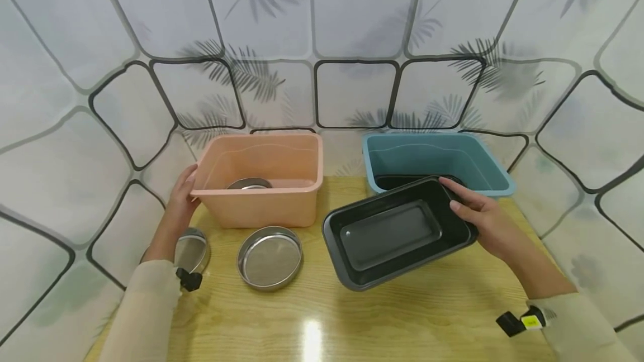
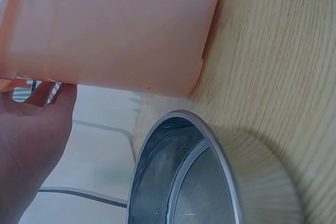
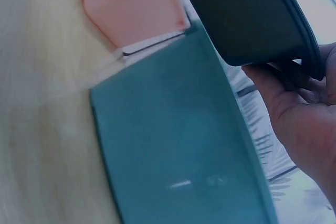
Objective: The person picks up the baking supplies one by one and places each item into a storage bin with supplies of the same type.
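In the peach plastic bin [image 1: 261,211], one round metal pan [image 1: 250,183] lies on the bottom, and only a part of it is seen above the front rim. The blue plastic bin [image 1: 417,152], at the right, contains a dark pan [image 1: 397,181]; this pan is largely covered from view, so its full shape cannot be told.

The person's right hand [image 1: 485,219] holds a black loaf pan [image 1: 392,233], its fingers gripping one short end. This loaf pan is in the air, tilted, before the blue bin; in the head view it overlaps the bin's front rim, but whether the two touch is not clear. It is rectangular with rounded corners, and its bottom carries a smaller recessed rectangle.

The left hand [image 1: 179,205] has its fingers bent around the left rim of the peach bin.

On the desk [image 1: 251,328], a shallow round cake pan [image 1: 269,258] of shiny metal stands just in front of the peach bin. A second round pan [image 1: 191,250] is beside the left forearm, which hides a part of it. The desk shows a yellowish wood grain, and the pale cloth [image 1: 357,94] behind has dark lines and feathery leaves.
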The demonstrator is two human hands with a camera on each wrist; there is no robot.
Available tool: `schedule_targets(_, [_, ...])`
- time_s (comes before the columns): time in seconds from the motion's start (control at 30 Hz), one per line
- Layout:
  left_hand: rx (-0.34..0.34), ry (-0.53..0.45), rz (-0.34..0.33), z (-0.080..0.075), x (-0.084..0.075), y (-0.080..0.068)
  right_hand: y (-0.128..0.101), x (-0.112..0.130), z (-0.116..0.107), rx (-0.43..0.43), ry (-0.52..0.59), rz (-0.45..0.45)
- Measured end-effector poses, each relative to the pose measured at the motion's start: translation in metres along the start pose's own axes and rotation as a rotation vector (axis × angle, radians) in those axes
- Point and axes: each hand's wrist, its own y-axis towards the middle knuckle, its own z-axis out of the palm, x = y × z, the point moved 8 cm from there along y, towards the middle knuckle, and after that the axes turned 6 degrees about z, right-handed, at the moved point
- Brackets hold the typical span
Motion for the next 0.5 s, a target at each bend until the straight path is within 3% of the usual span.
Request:
schedule_targets(0.17, [0.006,0.016,0.001,0.0,0.0,0.0,-0.001,0.02,-0.012,-0.06,-0.022,-0.017])
schedule_targets(0.33, [0.006,0.022,-0.003,-0.001,0.001,-0.001,0.0,0.035,-0.024,-0.041,0.124,-0.033])
schedule_targets(0.5, [0.006,0.02,-0.004,-0.002,0.001,0.001,0.001,0.049,-0.044,-0.087,0.193,-0.087])
